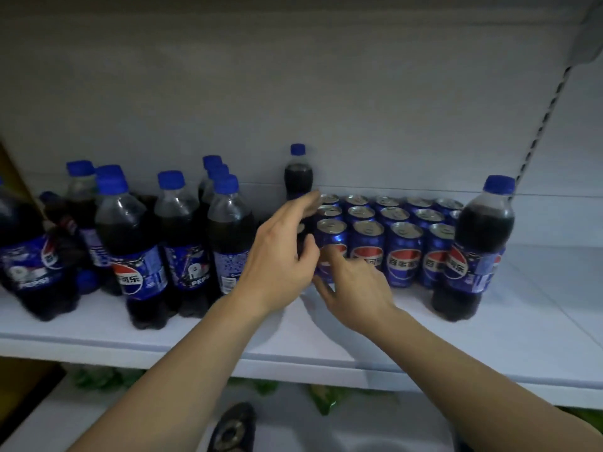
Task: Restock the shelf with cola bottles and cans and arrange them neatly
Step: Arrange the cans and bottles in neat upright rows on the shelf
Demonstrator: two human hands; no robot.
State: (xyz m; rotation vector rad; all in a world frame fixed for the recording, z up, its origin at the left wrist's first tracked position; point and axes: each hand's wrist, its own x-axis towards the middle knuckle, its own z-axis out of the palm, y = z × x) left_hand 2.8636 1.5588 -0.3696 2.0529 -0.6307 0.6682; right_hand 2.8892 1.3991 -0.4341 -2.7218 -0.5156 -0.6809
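Note:
Blue cola cans (404, 249) stand in tidy rows in the middle of the white shelf (293, 350). Several cola bottles (137, 243) with blue caps crowd the left side. One small bottle (298, 171) stands at the back behind the cans, and another bottle (479, 246) stands at the right end of the can block. My left hand (280, 256) hovers at the block's left edge, fingers spread, holding nothing. My right hand (355, 288) reaches low in front of the front-left can (332, 236), fingers apart and touching its front.
The shelf's white back panel (293, 93) rises behind the stock, with a slotted upright (541, 125) at the right. Bare shelf surface lies to the right of the rightmost bottle. Below the shelf edge, green packages (326, 396) and a dark object (233, 429) sit on a lower level.

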